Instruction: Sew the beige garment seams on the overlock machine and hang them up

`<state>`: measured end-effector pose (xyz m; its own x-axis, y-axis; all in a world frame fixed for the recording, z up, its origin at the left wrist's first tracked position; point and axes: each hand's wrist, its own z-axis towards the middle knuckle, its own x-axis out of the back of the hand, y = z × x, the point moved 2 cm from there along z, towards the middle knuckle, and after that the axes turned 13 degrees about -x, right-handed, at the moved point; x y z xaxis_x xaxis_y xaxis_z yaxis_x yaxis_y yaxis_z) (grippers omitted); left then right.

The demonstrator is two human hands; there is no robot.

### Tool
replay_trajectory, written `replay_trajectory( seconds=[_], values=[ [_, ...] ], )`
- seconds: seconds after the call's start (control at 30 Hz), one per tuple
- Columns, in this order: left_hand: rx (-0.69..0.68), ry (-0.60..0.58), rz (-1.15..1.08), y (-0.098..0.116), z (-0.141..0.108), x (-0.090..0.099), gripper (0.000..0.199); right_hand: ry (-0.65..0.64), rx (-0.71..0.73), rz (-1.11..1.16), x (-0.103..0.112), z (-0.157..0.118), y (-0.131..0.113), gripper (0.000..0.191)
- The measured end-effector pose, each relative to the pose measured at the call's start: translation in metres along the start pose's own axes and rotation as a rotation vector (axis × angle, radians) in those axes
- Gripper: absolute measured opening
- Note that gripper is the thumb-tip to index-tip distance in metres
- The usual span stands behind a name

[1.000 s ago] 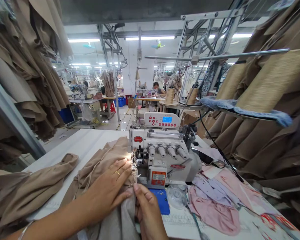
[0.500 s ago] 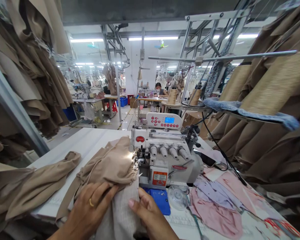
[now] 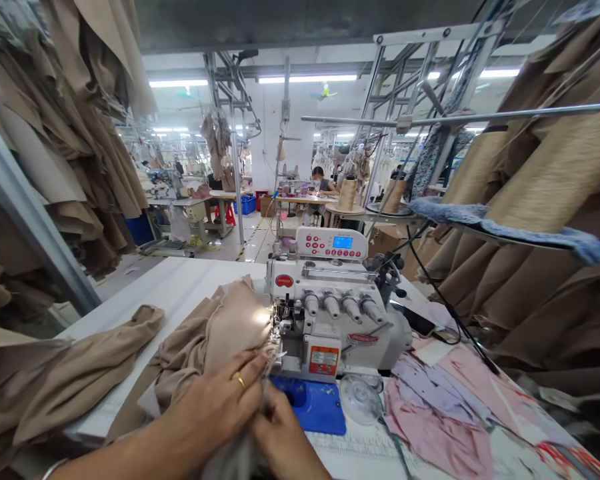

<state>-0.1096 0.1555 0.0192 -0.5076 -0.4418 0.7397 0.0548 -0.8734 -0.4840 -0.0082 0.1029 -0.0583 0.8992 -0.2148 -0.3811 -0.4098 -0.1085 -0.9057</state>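
Observation:
Brown fabric (image 3: 235, 323) lies on the white table with its right edge at the needle area of the white sewing machine (image 3: 347, 300), where a small lamp shines. My left hand (image 3: 227, 393), a ring on one finger, lies over the fabric just in front of the needle area, its fingertips pressed on the gathered edge. Close beside it on the right, my right hand (image 3: 283, 433) is closed on the fabric edge, part of it hidden behind the left. Greyish cloth (image 3: 230, 457) hangs blurred below both hands.
More brown fabric (image 3: 100, 360) lies at the left. Pink and lilac pieces (image 3: 440, 407), a phone (image 3: 415, 320) and a clear round dish (image 3: 361, 400) are right of the machine. Thread cones (image 3: 555, 177) stand above. Brown garments hang on both sides. A person (image 3: 323, 183) sits far back.
My left hand has moved right and forward to the needle area. My right hand has closed in beside it. The greyish cloth is drawn together, and the brown fabric lies flatter near the needle.

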Motion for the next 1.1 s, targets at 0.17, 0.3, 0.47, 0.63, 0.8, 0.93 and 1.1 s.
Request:
replay_trajectory(
  seconds=[0.17, 0.3, 0.47, 0.63, 0.8, 0.93, 1.1],
  values=[
    [0.101, -0.065, -0.051, -0.017, 0.005, 0.004, 0.04, -0.103, 0.082, 0.101, 0.016, -0.015, -0.014, 0.042],
    [-0.102, 0.01, -0.087, -0.003, 0.016, 0.019, 0.041, -0.102, 0.132, 0.117, 0.016, -0.018, -0.005, 0.034],
    [0.01, 0.123, -0.228, 0.006, 0.01, 0.021, 0.036, -0.02, 0.135, 0.033, 0.018, -0.02, 0.002, 0.037],
    [0.067, 0.17, -0.357, 0.007, 0.005, 0.015, 0.025, 0.026, 0.126, -0.011, 0.02, -0.024, -0.002, 0.045],
    [0.09, 0.179, -0.368, 0.004, 0.001, 0.017, 0.027, 0.03, 0.092, -0.039, 0.021, -0.025, -0.001, 0.046],
    [0.121, 0.217, -0.34, -0.002, -0.002, 0.026, 0.025, 0.011, 0.06, -0.007, 0.024, -0.026, 0.004, 0.046],
    [0.032, 0.198, -0.358, 0.016, -0.005, 0.013, 0.02, -0.028, 0.098, 0.018, 0.022, -0.028, -0.002, 0.041]
  ],
)
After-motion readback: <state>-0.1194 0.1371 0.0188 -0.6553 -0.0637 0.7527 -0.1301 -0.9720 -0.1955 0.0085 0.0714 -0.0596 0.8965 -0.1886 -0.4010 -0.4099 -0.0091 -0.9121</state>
